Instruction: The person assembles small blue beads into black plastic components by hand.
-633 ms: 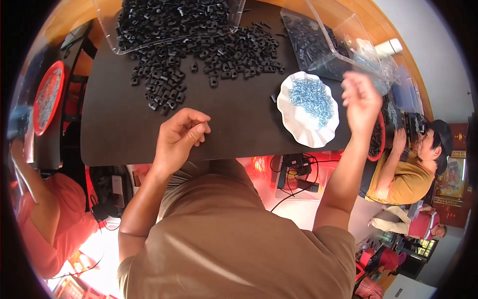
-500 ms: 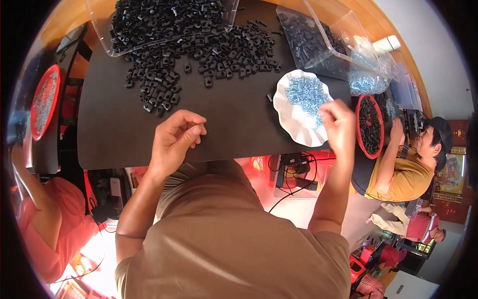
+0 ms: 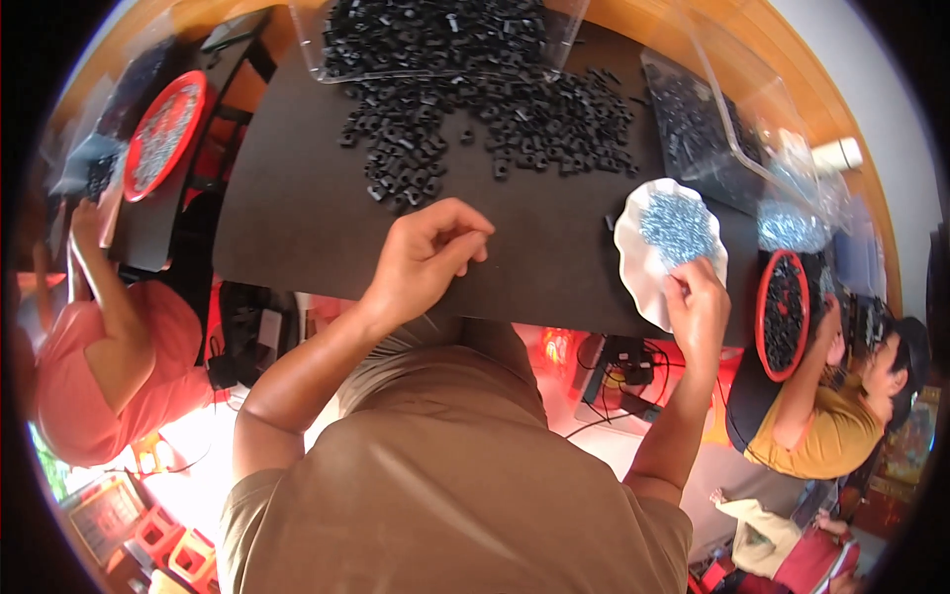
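Two hands work over a dark table seen from above. At centre frame the left hand rests on the table with its fingers curled together, tips pinched; whether a small part sits between them cannot be told. At right of centre the right hand reaches into the near edge of a white scalloped plate, fingers bent down and closed on the heap of small silvery-blue screws lying in it; what they have hold of is hidden.

Along the top of the frame a clear plastic tray is filled with small black plastic parts, and a loose spill of the same black parts spreads over the table just below it, well apart from the left hand. At upper right a second clear tray holds darker small pieces. A red round dish with black parts stands at far right, beside a person in a yellow shirt. Another red dish of silvery pieces sits at upper left, above a person in pink.
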### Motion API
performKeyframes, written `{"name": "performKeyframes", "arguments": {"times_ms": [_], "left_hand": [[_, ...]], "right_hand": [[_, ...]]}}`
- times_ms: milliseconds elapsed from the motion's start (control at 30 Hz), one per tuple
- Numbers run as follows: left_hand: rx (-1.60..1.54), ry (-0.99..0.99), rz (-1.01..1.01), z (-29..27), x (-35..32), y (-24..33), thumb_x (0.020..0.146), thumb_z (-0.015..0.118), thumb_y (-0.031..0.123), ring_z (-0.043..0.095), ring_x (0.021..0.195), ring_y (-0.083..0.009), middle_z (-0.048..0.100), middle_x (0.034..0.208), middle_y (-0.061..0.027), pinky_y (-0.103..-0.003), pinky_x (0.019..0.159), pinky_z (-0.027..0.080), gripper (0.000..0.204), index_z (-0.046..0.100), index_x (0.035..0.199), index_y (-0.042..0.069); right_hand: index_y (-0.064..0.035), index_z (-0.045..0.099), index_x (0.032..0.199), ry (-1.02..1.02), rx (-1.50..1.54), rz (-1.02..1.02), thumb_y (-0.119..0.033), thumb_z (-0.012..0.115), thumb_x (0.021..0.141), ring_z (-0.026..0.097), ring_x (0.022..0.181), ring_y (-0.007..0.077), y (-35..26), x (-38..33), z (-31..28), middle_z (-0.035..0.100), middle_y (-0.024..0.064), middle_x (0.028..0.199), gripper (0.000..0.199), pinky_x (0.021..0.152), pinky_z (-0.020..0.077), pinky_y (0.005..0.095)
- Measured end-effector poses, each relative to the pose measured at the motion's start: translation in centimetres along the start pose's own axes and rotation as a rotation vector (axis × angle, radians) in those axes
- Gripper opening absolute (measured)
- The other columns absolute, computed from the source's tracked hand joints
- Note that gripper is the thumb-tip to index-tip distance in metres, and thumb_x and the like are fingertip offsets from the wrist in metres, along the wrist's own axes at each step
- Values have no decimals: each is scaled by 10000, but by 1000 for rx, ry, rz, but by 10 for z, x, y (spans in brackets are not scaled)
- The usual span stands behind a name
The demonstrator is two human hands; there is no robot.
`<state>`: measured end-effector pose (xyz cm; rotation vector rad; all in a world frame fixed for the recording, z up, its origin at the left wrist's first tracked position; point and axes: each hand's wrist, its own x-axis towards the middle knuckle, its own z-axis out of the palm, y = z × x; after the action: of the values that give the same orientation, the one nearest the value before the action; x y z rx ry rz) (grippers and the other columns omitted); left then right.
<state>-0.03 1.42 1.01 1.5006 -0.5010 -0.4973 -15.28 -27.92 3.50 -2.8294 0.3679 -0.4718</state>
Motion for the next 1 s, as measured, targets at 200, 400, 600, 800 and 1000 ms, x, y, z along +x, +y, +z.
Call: {"name": "performKeyframes", "arguments": {"times_ms": [200,400,600,800,1000], "left_hand": [[1051,273,679,-16,61,17,713,575,-15,553,713,-327,546,782,-115,-371,613,482,107,552,810,25],[1390,7,692,-26,99,7,653,560,-37,542,850,-288,523,825,-105,-376,708,485,161,547,799,29],[1420,-9,610,-28,111,2,724,619,42,526,918,-304,522,893,-104,-400,735,464,174,538,876,68],[1303,61,674,-24,113,4,777,603,36,523,840,-292,509,842,-98,-387,681,455,124,520,867,50],[166,-105,66,-2,66,31,917,497,77,494,613,-49,620,743,-12,-200,548,416,91,561,978,56]], "right_hand": [[2,542,807,153,337,76,12,596,793,547,563,187,-9,-7,-7,559,104,712,57,555,434,292],[28,573,841,278,487,85,64,601,779,543,594,130,-22,-19,-9,574,72,715,76,566,430,235],[20,578,825,330,732,-13,58,622,779,518,655,129,-48,-12,7,540,64,754,74,585,412,226],[18,588,871,300,867,-33,72,641,754,535,628,136,-69,1,16,558,70,783,140,527,430,238],[62,608,897,185,1209,24,84,571,823,553,614,86,-88,11,18,577,79,848,85,538,450,190]]}}
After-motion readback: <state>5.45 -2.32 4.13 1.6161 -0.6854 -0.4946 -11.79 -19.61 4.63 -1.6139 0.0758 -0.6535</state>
